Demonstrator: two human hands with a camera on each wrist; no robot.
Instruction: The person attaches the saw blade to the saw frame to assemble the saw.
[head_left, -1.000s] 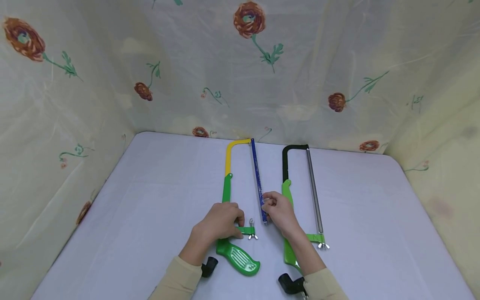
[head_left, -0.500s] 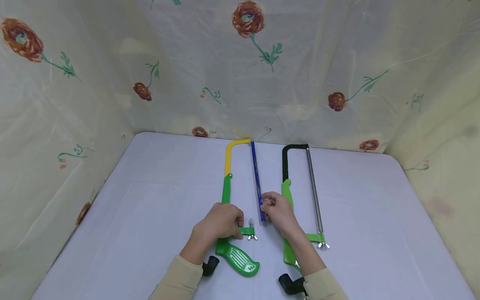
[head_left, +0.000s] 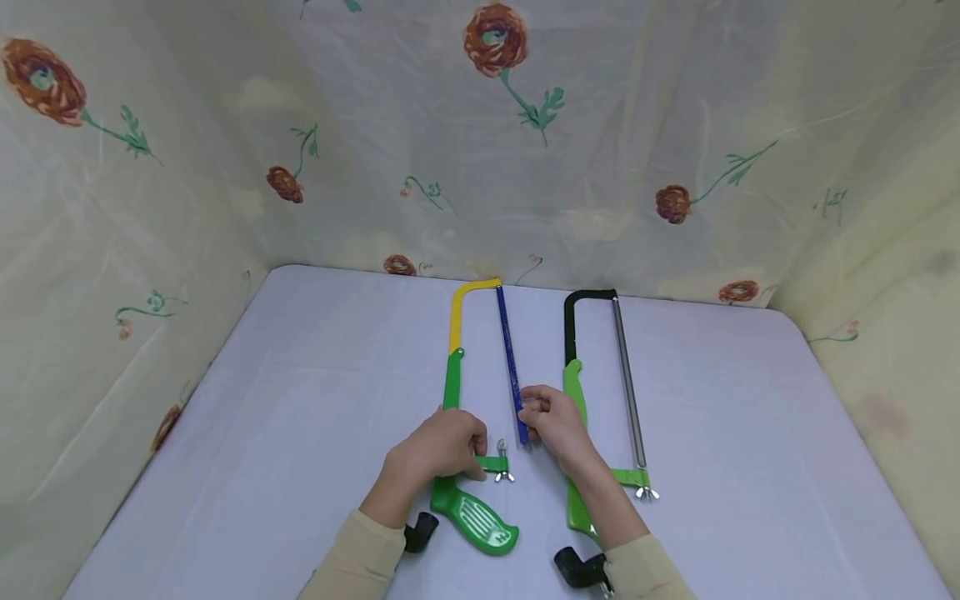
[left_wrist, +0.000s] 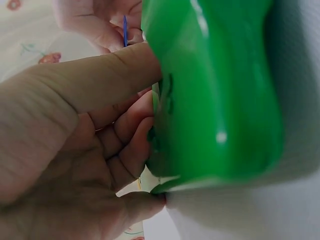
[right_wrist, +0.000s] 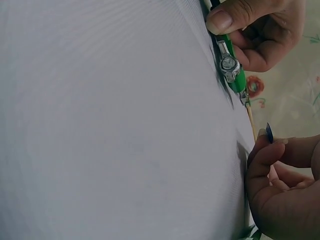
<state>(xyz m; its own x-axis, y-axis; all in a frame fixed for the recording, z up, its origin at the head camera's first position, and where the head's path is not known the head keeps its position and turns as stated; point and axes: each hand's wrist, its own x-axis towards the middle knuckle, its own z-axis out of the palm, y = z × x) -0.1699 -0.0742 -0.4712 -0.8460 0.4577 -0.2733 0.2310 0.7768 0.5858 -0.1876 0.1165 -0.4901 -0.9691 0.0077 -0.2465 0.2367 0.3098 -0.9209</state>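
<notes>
A hacksaw frame (head_left: 452, 379), yellow at the far end and green toward its grip, lies on the table. My left hand (head_left: 442, 442) grips it just above the green handle (head_left: 480, 523), beside the short arm with the wing nut (head_left: 504, 477). A blue hacksaw blade (head_left: 510, 358) runs along the frame's open side, its far end at the yellow tip. My right hand (head_left: 553, 423) pinches the blade near its close end between thumb and fingers. That end sits a little above and right of the hooked pin (head_left: 502, 447). In the left wrist view the green handle (left_wrist: 215, 100) fills much of the picture.
A second hacksaw, with black and light green frame (head_left: 572, 333) and grey blade (head_left: 628, 379), lies right of the first, partly under my right forearm. Black wrist-camera mounts (head_left: 579, 568) show near both sleeves. A flowered curtain (head_left: 600, 167) hangs behind the white table (head_left: 337, 400).
The blade has shifted slightly left and down with my right hand, its far end coming in against the yellow tip. My left hand keeps its grip on the frame.
</notes>
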